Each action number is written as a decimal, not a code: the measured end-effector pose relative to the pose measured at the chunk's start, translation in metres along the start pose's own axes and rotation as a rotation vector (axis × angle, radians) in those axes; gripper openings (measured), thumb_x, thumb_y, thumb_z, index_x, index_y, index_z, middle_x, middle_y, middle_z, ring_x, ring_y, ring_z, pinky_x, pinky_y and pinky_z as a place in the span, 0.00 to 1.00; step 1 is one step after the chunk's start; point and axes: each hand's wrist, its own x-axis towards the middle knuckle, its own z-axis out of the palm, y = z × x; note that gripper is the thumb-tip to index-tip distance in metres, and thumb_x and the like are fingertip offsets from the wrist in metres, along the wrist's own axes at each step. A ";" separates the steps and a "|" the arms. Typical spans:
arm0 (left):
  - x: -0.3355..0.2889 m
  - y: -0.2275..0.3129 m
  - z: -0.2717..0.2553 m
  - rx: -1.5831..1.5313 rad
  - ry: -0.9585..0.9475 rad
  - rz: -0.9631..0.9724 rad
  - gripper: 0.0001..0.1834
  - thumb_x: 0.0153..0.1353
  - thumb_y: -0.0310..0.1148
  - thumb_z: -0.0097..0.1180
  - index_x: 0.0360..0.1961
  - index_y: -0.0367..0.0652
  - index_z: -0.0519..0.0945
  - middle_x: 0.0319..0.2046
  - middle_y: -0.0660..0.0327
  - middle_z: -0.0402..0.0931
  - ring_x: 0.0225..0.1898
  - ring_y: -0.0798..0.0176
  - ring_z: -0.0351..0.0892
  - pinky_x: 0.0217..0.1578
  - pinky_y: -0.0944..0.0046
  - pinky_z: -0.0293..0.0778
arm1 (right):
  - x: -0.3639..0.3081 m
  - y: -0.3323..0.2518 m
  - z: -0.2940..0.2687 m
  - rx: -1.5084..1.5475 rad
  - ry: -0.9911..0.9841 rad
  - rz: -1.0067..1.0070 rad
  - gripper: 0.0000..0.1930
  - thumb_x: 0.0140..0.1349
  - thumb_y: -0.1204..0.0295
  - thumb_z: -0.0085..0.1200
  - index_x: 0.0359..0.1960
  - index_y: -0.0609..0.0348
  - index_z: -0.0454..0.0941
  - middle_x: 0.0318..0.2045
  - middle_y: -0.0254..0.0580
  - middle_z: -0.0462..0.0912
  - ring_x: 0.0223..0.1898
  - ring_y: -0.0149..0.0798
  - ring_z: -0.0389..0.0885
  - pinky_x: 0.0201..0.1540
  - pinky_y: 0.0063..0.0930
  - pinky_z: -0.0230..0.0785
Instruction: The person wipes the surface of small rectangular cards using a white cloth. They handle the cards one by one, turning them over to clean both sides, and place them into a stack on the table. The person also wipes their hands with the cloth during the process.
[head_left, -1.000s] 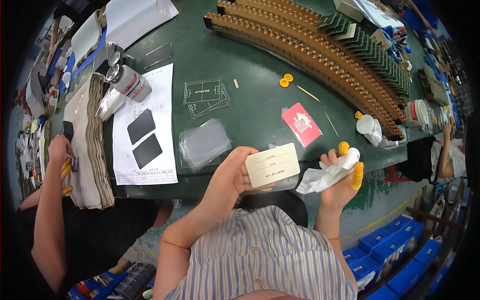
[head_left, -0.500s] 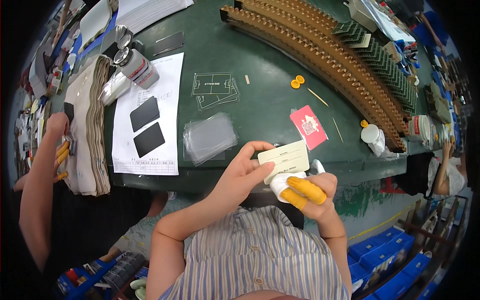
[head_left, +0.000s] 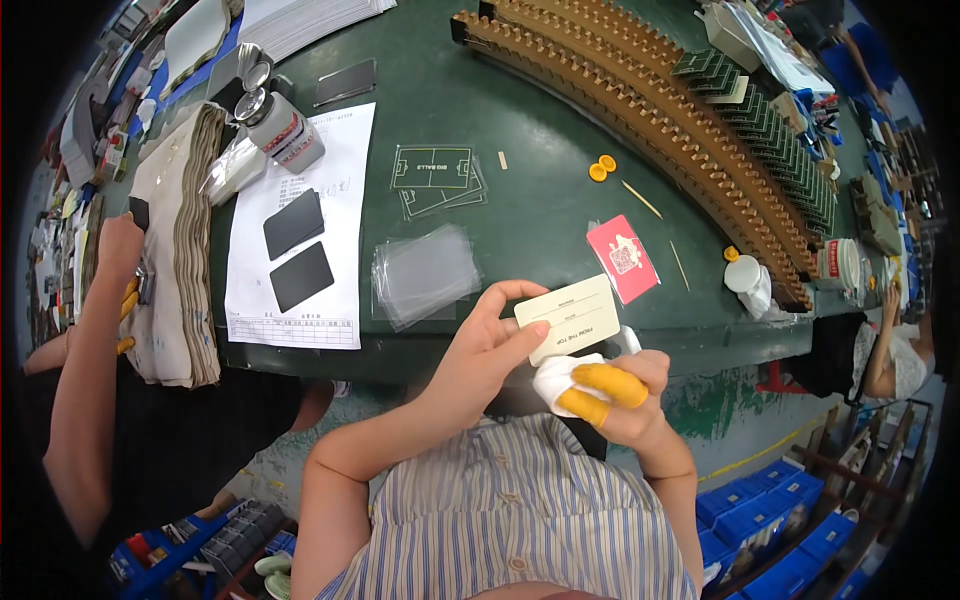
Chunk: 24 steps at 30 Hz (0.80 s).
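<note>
My left hand pinches a cream card with dark print between thumb and fingers, over the table's near edge. Just below the card, my right hand is closed round a wadded white cloth. Yellow finger cots cover two of its fingers. The cloth sits close to the card's lower edge; whether they touch I cannot tell. Beyond the card lies a pink card in a clear sleeve. Clear plastic sleeves are piled to the left.
Dark green cards lie farther back. On a white sheet rest black cards and a pump bottle. Curved slotted racks, partly filled with cards, span the right. A white-lidded jar stands nearby. Another person's arm works at left.
The right hand and cloth have shifted slightly down and left, uncovering more of the card's print. The left hand still holds the card in nearly the same place.
</note>
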 end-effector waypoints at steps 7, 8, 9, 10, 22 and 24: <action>0.000 -0.002 0.004 -0.020 -0.033 0.031 0.18 0.66 0.27 0.46 0.55 0.39 0.60 0.41 0.54 0.78 0.42 0.71 0.77 0.43 0.71 0.72 | 0.001 0.001 0.007 -0.027 0.108 0.072 0.14 0.39 0.64 0.64 0.32 0.41 0.85 0.42 0.23 0.80 0.42 0.31 0.67 0.37 0.26 0.55; 0.000 -0.001 0.004 -0.017 -0.034 0.026 0.18 0.66 0.27 0.46 0.55 0.39 0.60 0.41 0.54 0.78 0.42 0.70 0.77 0.43 0.71 0.72 | 0.001 0.001 0.008 -0.039 0.100 0.056 0.14 0.39 0.64 0.64 0.32 0.41 0.85 0.42 0.23 0.80 0.43 0.31 0.67 0.37 0.26 0.55; -0.001 0.000 0.004 -0.013 -0.035 0.022 0.18 0.65 0.27 0.46 0.55 0.39 0.60 0.42 0.54 0.78 0.42 0.70 0.77 0.43 0.71 0.72 | 0.000 0.002 0.009 -0.051 0.092 0.040 0.13 0.39 0.64 0.64 0.32 0.41 0.85 0.42 0.23 0.80 0.43 0.31 0.67 0.37 0.26 0.56; -0.001 0.001 0.004 -0.012 -0.036 0.017 0.18 0.65 0.28 0.47 0.55 0.39 0.60 0.42 0.54 0.78 0.42 0.70 0.77 0.43 0.71 0.72 | -0.001 0.002 0.009 -0.064 0.082 0.024 0.13 0.39 0.64 0.64 0.32 0.41 0.85 0.42 0.23 0.80 0.43 0.31 0.67 0.37 0.26 0.56; 0.000 -0.001 0.007 -0.066 -0.009 0.011 0.19 0.65 0.27 0.47 0.55 0.37 0.60 0.42 0.53 0.77 0.45 0.67 0.77 0.46 0.68 0.71 | -0.006 0.007 -0.010 -0.157 0.053 0.089 0.15 0.37 0.70 0.69 0.31 0.39 0.82 0.41 0.29 0.72 0.39 0.37 0.67 0.37 0.30 0.61; 0.000 -0.001 0.007 -0.057 -0.006 0.011 0.19 0.65 0.27 0.47 0.55 0.37 0.60 0.42 0.53 0.77 0.45 0.67 0.77 0.46 0.69 0.71 | -0.009 0.008 -0.008 -0.137 0.117 0.137 0.15 0.36 0.67 0.67 0.31 0.40 0.84 0.41 0.26 0.77 0.41 0.34 0.67 0.39 0.29 0.57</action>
